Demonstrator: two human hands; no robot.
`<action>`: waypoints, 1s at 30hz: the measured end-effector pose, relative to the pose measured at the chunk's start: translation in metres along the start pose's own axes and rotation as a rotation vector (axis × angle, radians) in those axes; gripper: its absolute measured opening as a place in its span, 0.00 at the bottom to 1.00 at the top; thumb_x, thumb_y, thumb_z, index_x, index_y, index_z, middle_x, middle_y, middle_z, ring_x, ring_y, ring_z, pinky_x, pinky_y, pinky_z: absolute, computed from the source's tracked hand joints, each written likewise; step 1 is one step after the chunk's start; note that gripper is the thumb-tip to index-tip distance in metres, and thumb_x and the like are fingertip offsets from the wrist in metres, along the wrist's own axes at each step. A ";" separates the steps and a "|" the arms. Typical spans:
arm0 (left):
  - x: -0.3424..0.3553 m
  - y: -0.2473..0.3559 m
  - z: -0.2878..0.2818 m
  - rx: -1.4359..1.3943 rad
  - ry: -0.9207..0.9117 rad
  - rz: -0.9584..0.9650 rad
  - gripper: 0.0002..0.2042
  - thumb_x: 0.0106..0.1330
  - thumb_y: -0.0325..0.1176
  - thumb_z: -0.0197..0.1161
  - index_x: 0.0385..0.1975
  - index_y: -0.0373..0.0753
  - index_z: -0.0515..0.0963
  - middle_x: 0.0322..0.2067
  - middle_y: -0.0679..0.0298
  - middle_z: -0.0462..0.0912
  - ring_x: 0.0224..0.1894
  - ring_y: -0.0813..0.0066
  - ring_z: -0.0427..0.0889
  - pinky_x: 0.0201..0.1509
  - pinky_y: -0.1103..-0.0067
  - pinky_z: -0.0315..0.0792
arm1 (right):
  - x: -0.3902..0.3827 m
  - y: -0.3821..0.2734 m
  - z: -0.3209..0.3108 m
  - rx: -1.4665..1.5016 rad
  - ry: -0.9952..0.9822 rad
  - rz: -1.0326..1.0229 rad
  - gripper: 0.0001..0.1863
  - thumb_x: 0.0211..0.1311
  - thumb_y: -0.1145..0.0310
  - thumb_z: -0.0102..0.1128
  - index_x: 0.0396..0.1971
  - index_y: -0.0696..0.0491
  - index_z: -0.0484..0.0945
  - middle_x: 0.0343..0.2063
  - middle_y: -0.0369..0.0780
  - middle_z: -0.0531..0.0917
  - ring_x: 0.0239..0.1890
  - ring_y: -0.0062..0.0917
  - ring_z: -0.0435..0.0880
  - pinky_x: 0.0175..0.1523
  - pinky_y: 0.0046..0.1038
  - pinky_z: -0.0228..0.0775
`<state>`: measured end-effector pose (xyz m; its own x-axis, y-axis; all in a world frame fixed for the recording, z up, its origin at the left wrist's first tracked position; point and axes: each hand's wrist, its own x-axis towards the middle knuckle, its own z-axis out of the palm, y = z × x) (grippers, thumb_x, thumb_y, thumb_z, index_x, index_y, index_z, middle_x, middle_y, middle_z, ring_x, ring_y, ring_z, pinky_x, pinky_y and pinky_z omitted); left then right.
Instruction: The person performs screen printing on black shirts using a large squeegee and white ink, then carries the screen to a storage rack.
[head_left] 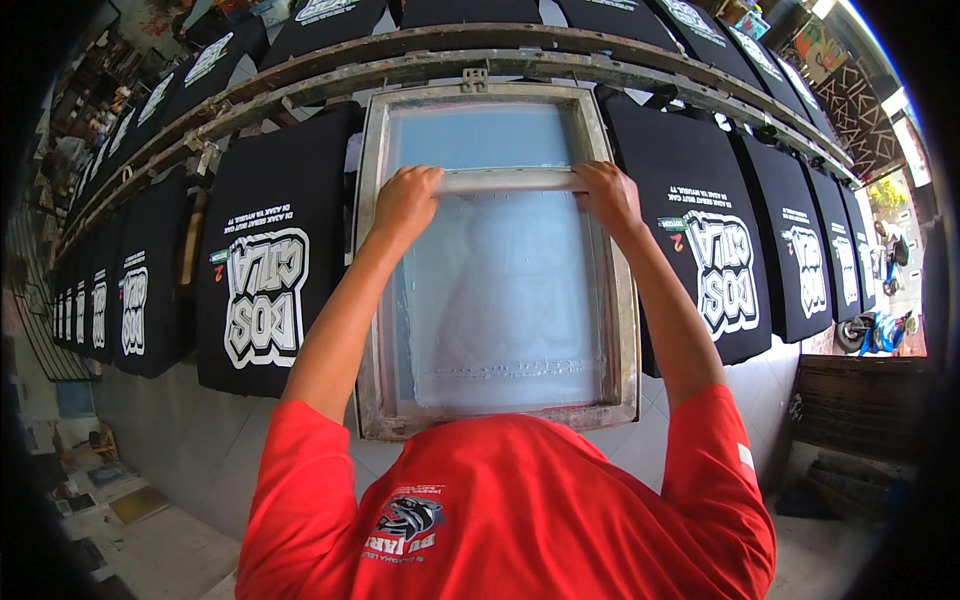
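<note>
A silk-screen frame (pixel 622 345) lies flat in front of me, its mesh (pixel 515 275) pale blue and wet-looking, with streaks of pale ink near the lower end. Across the upper part of the mesh rests a long, light-coloured squeegee (pixel 508 181). My left hand (pixel 408 205) grips its left end, and my right hand (pixel 612 198) grips its right end, fingers curled over the top edge. Both arms reach forward along the frame's sides. Under the mesh a pale, blurred shape shows through faintly.
Black T-shirts with white printed lettering lie on boards to the left (pixel 270 180) and right (pixel 660 150). A long worn rail (pixel 330 82) runs behind the frame, with more black shirts beyond it. A blue motorbike (pixel 875 332) stands far right. Tiled floor (pixel 215 440) shows below.
</note>
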<state>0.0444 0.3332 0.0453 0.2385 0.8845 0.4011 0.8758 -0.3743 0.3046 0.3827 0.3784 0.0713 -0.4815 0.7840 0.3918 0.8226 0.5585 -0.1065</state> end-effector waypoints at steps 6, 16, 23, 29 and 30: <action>-0.025 0.013 0.002 -0.002 -0.215 -0.102 0.16 0.49 0.25 0.68 0.41 0.36 0.81 0.38 0.54 0.84 0.41 0.55 0.83 0.45 0.66 0.78 | -0.034 -0.014 0.004 -0.056 -0.175 0.067 0.16 0.45 0.66 0.72 0.37 0.49 0.82 0.35 0.38 0.84 0.41 0.34 0.83 0.47 0.34 0.77; -0.151 0.103 -0.117 -0.296 -0.698 -0.125 0.13 0.50 0.33 0.71 0.33 0.33 0.82 0.29 0.47 0.83 0.36 0.48 0.83 0.42 0.63 0.75 | -0.142 -0.115 -0.134 0.093 -0.689 0.187 0.17 0.40 0.60 0.76 0.28 0.55 0.83 0.22 0.46 0.82 0.28 0.42 0.83 0.36 0.38 0.76; -0.200 0.125 -0.103 -0.146 -0.506 -0.119 0.13 0.53 0.29 0.68 0.39 0.37 0.80 0.39 0.55 0.83 0.41 0.55 0.83 0.45 0.65 0.77 | -0.191 -0.129 -0.117 0.055 -0.500 0.196 0.14 0.43 0.63 0.74 0.29 0.53 0.83 0.29 0.42 0.84 0.33 0.37 0.84 0.39 0.35 0.77; -0.225 0.126 -0.081 -0.114 -0.179 -0.042 0.21 0.48 0.23 0.67 0.46 0.36 0.79 0.44 0.56 0.82 0.49 0.57 0.80 0.52 0.68 0.76 | -0.215 -0.133 -0.111 0.000 -0.124 0.061 0.17 0.40 0.70 0.72 0.35 0.51 0.82 0.36 0.38 0.84 0.39 0.33 0.84 0.41 0.34 0.78; -0.229 0.130 -0.089 -0.112 -0.209 -0.058 0.21 0.47 0.23 0.66 0.46 0.35 0.79 0.44 0.56 0.82 0.50 0.57 0.79 0.53 0.68 0.75 | -0.218 -0.134 -0.112 0.012 -0.138 0.065 0.18 0.39 0.71 0.72 0.36 0.51 0.82 0.36 0.38 0.84 0.40 0.33 0.84 0.42 0.34 0.79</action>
<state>0.0668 0.0574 0.0701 0.2806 0.9396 0.1963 0.8417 -0.3391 0.4202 0.4111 0.1024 0.1025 -0.4652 0.8479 0.2544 0.8501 0.5080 -0.1388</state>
